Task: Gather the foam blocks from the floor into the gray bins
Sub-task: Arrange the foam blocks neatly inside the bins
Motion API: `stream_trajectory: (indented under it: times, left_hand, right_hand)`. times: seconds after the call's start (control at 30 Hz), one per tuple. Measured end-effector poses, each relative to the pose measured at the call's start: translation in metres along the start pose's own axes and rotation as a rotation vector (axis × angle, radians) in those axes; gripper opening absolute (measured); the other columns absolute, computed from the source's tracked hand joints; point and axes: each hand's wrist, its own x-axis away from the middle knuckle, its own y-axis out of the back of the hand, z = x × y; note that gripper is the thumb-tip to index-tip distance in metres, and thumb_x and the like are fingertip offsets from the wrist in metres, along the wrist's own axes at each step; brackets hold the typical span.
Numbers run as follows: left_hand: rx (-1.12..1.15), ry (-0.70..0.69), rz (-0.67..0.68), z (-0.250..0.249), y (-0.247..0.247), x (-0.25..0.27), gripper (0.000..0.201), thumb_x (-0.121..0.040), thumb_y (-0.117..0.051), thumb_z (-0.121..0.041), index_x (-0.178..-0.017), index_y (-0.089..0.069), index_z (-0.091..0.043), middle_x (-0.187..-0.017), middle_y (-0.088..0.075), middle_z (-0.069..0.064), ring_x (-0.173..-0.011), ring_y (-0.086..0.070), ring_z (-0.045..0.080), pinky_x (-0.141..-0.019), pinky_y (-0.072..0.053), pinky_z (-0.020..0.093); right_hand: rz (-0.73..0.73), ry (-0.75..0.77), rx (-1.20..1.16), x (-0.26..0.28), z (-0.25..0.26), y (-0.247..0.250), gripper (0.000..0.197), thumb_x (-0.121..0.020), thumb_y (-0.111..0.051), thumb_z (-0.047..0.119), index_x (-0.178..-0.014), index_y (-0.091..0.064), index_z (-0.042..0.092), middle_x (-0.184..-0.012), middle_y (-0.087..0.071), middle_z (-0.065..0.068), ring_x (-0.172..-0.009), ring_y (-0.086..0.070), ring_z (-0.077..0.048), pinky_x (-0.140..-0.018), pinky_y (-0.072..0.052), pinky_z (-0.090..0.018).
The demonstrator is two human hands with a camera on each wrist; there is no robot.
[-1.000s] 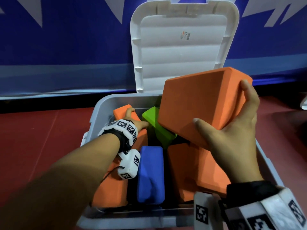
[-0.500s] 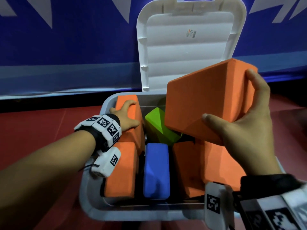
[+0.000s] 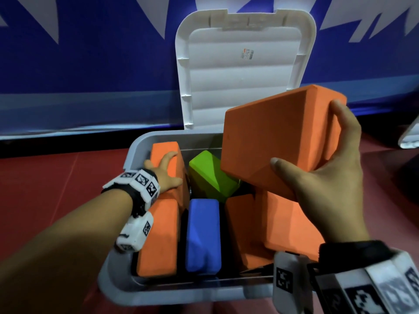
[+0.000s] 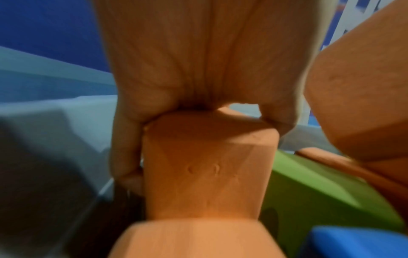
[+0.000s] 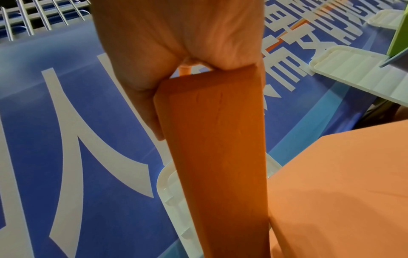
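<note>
An open gray bin [image 3: 118, 288] stands on the floor with its white lid [image 3: 238, 87] raised at the back. Inside lie a blue block [image 3: 203, 236], a green block [image 3: 210, 175] and several orange blocks [image 3: 272, 227]. My left hand [image 3: 165, 173] grips an upright orange block [image 3: 162, 147] in the bin's back left corner; in the left wrist view the thumb and fingers straddle this orange block [image 4: 207, 171]. My right hand [image 3: 322, 189] holds a large orange block [image 3: 276, 137] tilted above the bin's right side. The right wrist view shows the hand clamped on this large block [image 5: 216, 148].
Red floor [image 3: 45, 189] surrounds the bin, and a blue and white wall banner [image 3: 90, 64] stands right behind it. A second white lid [image 3: 410, 134] shows at the right edge. In the right wrist view another bin's lid [image 5: 353, 69] lies nearby, with a green block [image 5: 399, 31] beside it.
My left hand has slid its orange block left into the bin's back left corner and stood it upright. The right hand still holds the large orange block above the bin.
</note>
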Motion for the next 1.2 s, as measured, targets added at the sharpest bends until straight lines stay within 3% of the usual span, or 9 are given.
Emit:
stream_trajectory:
  times: [0.17, 0.23, 0.33, 0.43, 0.57, 0.7, 0.83, 1.0, 1.2]
  left_hand:
    - [-0.175, -0.008, 0.062, -0.005, -0.016, -0.003, 0.077, -0.087, -0.055, -0.047, -0.148, -0.010, -0.039, -0.151, -0.010, 0.025, -0.132, -0.031, 0.043, -0.110, -0.027, 0.044]
    - [-0.288, -0.031, 0.099, -0.013, -0.015, -0.003, 0.078, -0.087, -0.053, -0.054, -0.150, -0.013, -0.029, -0.152, -0.013, 0.029, -0.138, -0.024, 0.042, -0.112, -0.026, 0.048]
    - [-0.519, -0.047, 0.012, -0.036, -0.013, 0.011, 0.074, -0.088, -0.046, -0.061, -0.148, -0.007, -0.042, -0.153, 0.018, 0.025, -0.141, 0.013, 0.046, -0.107, -0.005, 0.069]
    - [-0.613, -0.173, -0.139, -0.067, -0.013, 0.038, 0.052, -0.093, -0.041, -0.050, -0.139, -0.039, -0.027, -0.155, -0.009, 0.016, -0.141, -0.007, 0.037, -0.108, -0.005, 0.066]
    - [-0.522, -0.238, 0.022, -0.080, -0.044, 0.066, 0.061, -0.087, -0.040, -0.065, -0.133, -0.043, -0.026, -0.134, -0.046, 0.009, -0.127, -0.036, 0.030, -0.107, -0.016, 0.061]
    - [-0.542, -0.235, 0.112, -0.064, -0.063, 0.072, 0.072, -0.080, -0.047, -0.069, -0.139, -0.030, -0.032, -0.135, -0.044, 0.005, -0.128, -0.038, 0.031, -0.102, 0.003, 0.071]
    - [-0.463, -0.200, 0.170, -0.032, -0.049, 0.067, 0.073, -0.075, -0.056, -0.066, -0.137, -0.033, -0.035, -0.134, -0.046, 0.000, -0.128, -0.041, 0.029, -0.100, -0.006, 0.075]
    - [-0.376, -0.263, 0.280, -0.014, -0.036, 0.062, 0.077, -0.077, -0.053, -0.067, -0.143, -0.024, -0.041, -0.143, -0.042, -0.003, -0.132, -0.039, 0.026, -0.101, -0.015, 0.070]
    - [-0.228, -0.303, 0.267, -0.009, -0.028, 0.056, 0.081, -0.074, -0.064, -0.059, -0.143, -0.028, -0.040, -0.148, -0.036, -0.008, -0.135, -0.035, 0.020, -0.106, -0.018, 0.065]
  right_hand:
    - [-0.014, 0.044, 0.034, 0.001, -0.001, -0.002, 0.098, -0.065, -0.081, 0.016, -0.143, -0.026, 0.042, -0.126, -0.032, 0.021, -0.097, -0.030, 0.034, -0.077, -0.022, 0.012]
    - [-0.035, 0.034, 0.041, 0.001, -0.001, 0.000, 0.099, -0.066, -0.081, 0.016, -0.144, -0.025, 0.041, -0.127, -0.031, 0.020, -0.094, -0.034, 0.029, -0.074, -0.022, 0.013]
    - [-0.029, 0.030, 0.056, 0.003, -0.004, 0.002, 0.099, -0.067, -0.081, 0.017, -0.144, -0.023, 0.042, -0.129, -0.030, 0.019, -0.101, -0.031, 0.018, -0.073, -0.024, 0.012]
    - [-0.019, 0.038, 0.072, 0.003, -0.005, 0.001, 0.100, -0.067, -0.080, 0.017, -0.144, -0.022, 0.043, -0.129, -0.029, 0.020, -0.108, -0.030, 0.015, -0.082, -0.025, 0.003]
    - [-0.012, 0.049, 0.091, -0.002, -0.006, -0.005, 0.099, -0.067, -0.080, 0.016, -0.144, -0.024, 0.040, -0.128, -0.030, 0.019, -0.112, -0.029, 0.014, -0.085, -0.021, 0.007]
    - [-0.015, 0.056, 0.094, -0.003, -0.009, -0.016, 0.099, -0.066, -0.081, 0.016, -0.144, -0.024, 0.040, -0.126, -0.029, 0.019, -0.113, -0.028, 0.011, -0.091, -0.024, -0.007]
    - [-0.016, 0.060, 0.108, -0.005, -0.009, -0.028, 0.099, -0.067, -0.080, 0.015, -0.145, -0.024, 0.039, -0.125, -0.028, 0.018, -0.109, -0.025, 0.015, -0.094, -0.024, -0.014]
    - [-0.078, 0.079, 0.095, -0.007, -0.009, -0.038, 0.097, -0.065, -0.080, 0.013, -0.145, -0.028, 0.034, -0.128, -0.030, 0.020, -0.116, -0.027, 0.013, -0.092, -0.020, 0.004]
    - [0.015, 0.147, 0.060, 0.001, 0.003, -0.062, 0.098, -0.062, -0.083, 0.011, -0.144, -0.031, 0.030, -0.130, -0.035, 0.015, -0.116, -0.031, 0.013, -0.095, -0.019, 0.005]
